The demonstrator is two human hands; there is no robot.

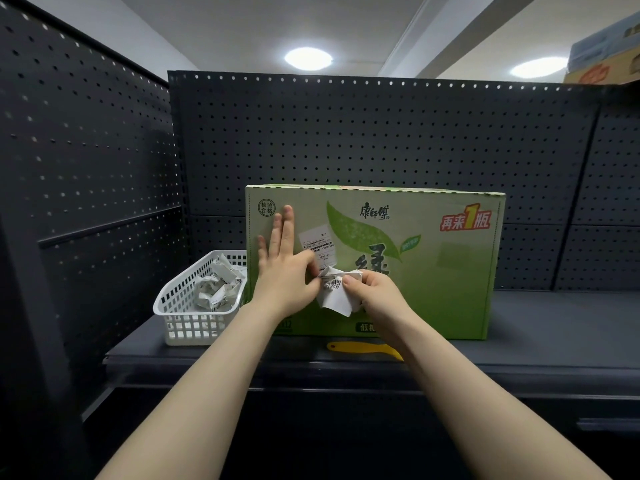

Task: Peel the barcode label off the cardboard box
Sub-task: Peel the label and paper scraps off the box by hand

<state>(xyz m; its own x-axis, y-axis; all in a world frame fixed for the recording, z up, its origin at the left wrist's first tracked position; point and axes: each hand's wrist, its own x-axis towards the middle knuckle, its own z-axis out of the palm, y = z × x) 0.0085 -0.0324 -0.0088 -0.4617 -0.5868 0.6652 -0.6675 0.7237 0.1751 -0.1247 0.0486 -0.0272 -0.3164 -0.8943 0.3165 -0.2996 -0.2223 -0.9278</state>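
Observation:
A green cardboard box [433, 271] stands on a dark shelf. A white label [318, 247] is stuck on its front, left of centre. The label's lower part, with the barcode [334, 284], is peeled away and crumpled. My right hand [374, 296] pinches this loose part in front of the box. My left hand [282, 268] presses against the box face with the upper fingers spread, and its thumb and forefinger touch the peeled paper at the label's lower edge.
A white plastic basket [180, 317] holding several crumpled labels stands left of the box. A yellow plastic scraper [360, 348] lies on the shelf [554, 327] in front of the box. Dark pegboard walls [381, 140] close in the back and left.

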